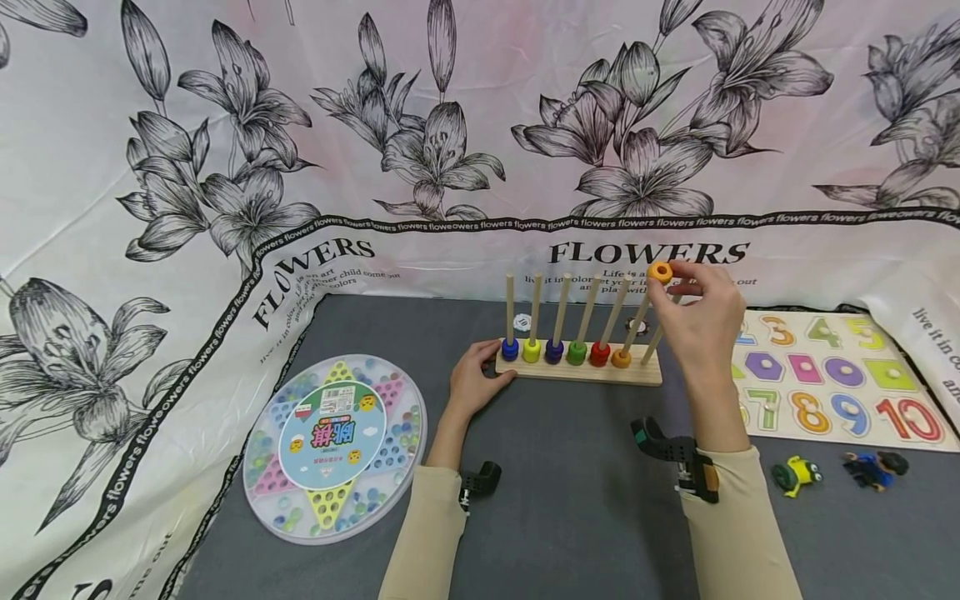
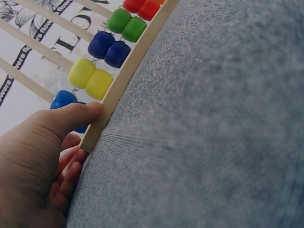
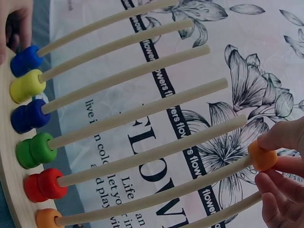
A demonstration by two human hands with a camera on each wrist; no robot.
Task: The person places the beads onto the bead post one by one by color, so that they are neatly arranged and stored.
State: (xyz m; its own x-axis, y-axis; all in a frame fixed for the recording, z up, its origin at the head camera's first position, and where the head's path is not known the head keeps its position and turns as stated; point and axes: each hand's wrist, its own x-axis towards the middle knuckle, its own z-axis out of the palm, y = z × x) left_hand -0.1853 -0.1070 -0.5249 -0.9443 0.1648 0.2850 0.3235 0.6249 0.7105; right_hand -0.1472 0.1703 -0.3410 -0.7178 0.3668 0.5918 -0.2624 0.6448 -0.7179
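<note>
A wooden bead rack (image 1: 581, 374) with several upright pegs stands on the dark table. My left hand (image 1: 476, 379) grips the left end of its base, thumb on top beside the blue beads (image 2: 64, 99). Between thumb and fingers of my right hand (image 1: 702, 312) an orange bead (image 3: 262, 156) is pinched at the tip of a peg; whether the peg has entered its hole I cannot tell. A single orange bead (image 3: 48, 219) sits at the foot of that peg. Yellow (image 3: 28, 86), dark blue, green (image 3: 36, 150) and red beads (image 3: 45, 184) sit in pairs on other pegs.
Left of the rack lies a round Chinese checkers board (image 1: 335, 450) with marbles. A number puzzle board (image 1: 832, 379) is at the right, partly behind my right arm. In front of it are a green-and-yellow toy (image 1: 797, 475) and a small figure (image 1: 876, 469). Patterned cloth (image 1: 450, 167) hangs behind.
</note>
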